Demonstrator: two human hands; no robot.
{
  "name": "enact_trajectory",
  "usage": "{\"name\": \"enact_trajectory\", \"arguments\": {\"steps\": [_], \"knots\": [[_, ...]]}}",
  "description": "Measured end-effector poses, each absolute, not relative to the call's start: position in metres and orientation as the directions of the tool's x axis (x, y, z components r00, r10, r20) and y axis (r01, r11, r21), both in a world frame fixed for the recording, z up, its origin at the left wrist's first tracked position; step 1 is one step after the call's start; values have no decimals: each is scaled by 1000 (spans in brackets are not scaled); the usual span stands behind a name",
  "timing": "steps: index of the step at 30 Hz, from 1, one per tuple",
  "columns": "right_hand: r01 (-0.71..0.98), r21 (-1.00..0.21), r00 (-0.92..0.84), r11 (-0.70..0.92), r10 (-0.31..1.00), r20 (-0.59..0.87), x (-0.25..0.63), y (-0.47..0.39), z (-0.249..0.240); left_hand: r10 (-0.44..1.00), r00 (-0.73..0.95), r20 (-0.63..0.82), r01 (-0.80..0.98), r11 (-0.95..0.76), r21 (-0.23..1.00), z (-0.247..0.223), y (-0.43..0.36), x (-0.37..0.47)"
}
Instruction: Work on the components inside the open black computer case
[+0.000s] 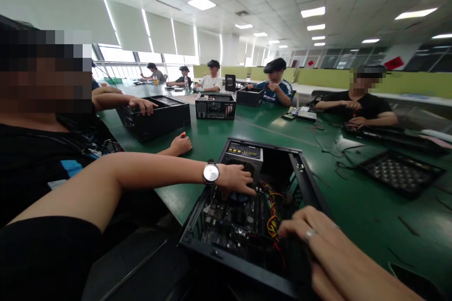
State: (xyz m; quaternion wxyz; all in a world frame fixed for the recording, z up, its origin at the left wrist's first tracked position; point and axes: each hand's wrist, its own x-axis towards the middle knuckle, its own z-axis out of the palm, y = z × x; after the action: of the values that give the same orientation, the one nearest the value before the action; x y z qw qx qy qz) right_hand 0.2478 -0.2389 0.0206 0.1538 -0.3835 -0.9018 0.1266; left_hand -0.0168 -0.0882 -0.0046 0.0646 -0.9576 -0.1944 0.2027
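At the lower middle of the frame, bright wires run up and down inside the black box, between the spread-out left hand, up-left, and the bent right hand, whose grip I cannot tell.

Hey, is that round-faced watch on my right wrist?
No, the watch sits just behind the left hand, whose fingers are spread over the open computer case.
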Motion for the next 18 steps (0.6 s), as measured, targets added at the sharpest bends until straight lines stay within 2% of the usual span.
{"name": "enact_trajectory", "arguments": {"steps": [3,6,7,9,12,15,18], "knots": [[640,-295,-744,709,668,-7,203,-203,31,358,866,-350,293,-929,-226,2,-89,-19],[738,-98,-666,668,696,-267,176,-161,24,361,873,-328,304,-928,-214,19,-89,-29],[763,-34,-622,646,719,-310,169,-150,20,370,875,-312,320,-926,-200,26,-90,-33],[794,19,-571,607,757,-318,156,-132,9,385,884,-266,354,-922,-159,37,-94,-41],[821,11,-539,571,781,-316,141,-119,-10,417,883,-218,390,-908,-155,46,-101,-49],[831,-26,-536,556,788,-301,132,-111,-27,502,822,-268,464,-864,-196,50,-106,-51],[824,-76,-560,562,785,-264,131,-102,-39,572,757,-317,547,-819,-172,53,-106,-50]]}}
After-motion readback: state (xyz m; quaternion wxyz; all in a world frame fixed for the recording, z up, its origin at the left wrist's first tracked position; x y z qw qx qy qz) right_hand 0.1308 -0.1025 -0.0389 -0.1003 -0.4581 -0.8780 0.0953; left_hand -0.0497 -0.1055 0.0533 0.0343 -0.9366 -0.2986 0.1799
